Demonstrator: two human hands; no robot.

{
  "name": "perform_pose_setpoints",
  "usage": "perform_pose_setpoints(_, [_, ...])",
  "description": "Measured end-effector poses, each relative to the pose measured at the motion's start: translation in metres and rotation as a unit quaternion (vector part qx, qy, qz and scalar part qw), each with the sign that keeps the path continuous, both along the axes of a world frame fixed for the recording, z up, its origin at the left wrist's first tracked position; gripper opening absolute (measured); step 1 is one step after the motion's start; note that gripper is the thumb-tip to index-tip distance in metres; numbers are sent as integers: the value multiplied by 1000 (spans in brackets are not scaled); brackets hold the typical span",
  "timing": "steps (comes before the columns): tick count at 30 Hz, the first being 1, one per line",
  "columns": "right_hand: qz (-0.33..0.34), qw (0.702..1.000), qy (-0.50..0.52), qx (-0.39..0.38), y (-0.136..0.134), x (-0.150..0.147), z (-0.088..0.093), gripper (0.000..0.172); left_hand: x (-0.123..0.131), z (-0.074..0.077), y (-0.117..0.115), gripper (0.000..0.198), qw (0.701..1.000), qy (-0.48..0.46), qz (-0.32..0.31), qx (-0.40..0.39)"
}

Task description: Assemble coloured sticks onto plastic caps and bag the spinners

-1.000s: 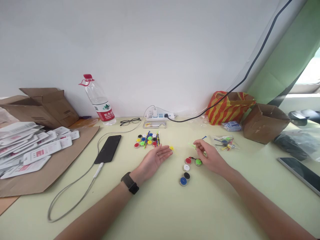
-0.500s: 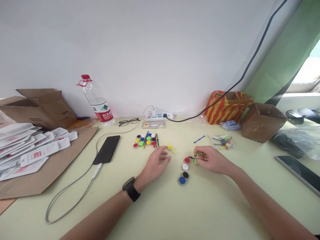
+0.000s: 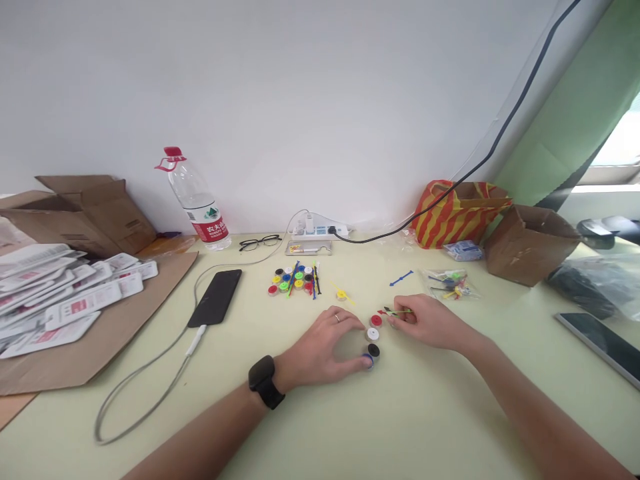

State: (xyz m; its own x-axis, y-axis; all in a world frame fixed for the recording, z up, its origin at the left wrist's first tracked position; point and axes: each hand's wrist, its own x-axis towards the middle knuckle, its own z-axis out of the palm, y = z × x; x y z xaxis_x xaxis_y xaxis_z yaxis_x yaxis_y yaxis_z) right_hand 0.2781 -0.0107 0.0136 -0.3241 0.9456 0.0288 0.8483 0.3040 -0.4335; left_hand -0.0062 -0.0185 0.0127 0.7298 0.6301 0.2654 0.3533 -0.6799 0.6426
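Observation:
My left hand is spread open beside a short column of small round discs. Its thumb reaches the blue disc and partly covers it; the fingertips are close to the white disc. The black disc lies between these two, and the red disc sits at the far end. My right hand is closed in a pinch on thin plastic arrows, with red, black and green showing. Another disc is mostly hidden under its fingers. A yellow arrow with a disc lies beyond my left hand.
Several coloured discs and arrows lie grouped further back. A blue arrow and a plastic bag of parts are at the right. A phone with its cable lies left; a bottle and power strip stand near the wall.
My left hand has moved right and toward me, from near the yellow arrow to the blue disc. My right hand stays pinched in about the same place, with the arrows turned slightly.

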Motion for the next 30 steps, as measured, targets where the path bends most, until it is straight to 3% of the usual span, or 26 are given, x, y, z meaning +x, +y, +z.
perform_pose_setpoints(3, [1,999,-38,6,-2,-2,1,32,1,-3,0,43,999,13,-16,26])
perform_pose_setpoints(9, [-2,999,-41,6,-3,-6,-1,33,2,-11,7,20,993,61,84,54])
perform_pose_setpoints(12, [-15,999,-28,23,-2,-4,-2,34,1,-8,6,11,992,70,82,61])
perform_pose_setpoints(13, [-23,999,-21,32,-1,-4,-2,34,1,-6,4,12,993,75,65,64])
perform_pose_setpoints(16, [-46,997,14,58,1,-4,-3,33,2,0,-2,44,992,103,6,78])
perform_pose_setpoints(19, [-47,994,72,63,0,-7,-3,31,3,1,-6,62,990,115,-6,76])
perform_pose_setpoints(23, [-4,980,197,21,-10,-22,1,29,3,-1,-5,59,998,61,16,26])
perform_pose_setpoints(27, [50,936,337,-84,-28,-49,7,30,-1,3,1,59,996,-28,4,-84])
perform_pose_setpoints(30, [70,931,352,-71,-39,-67,7,30,-3,7,7,47,982,-74,-27,-171])
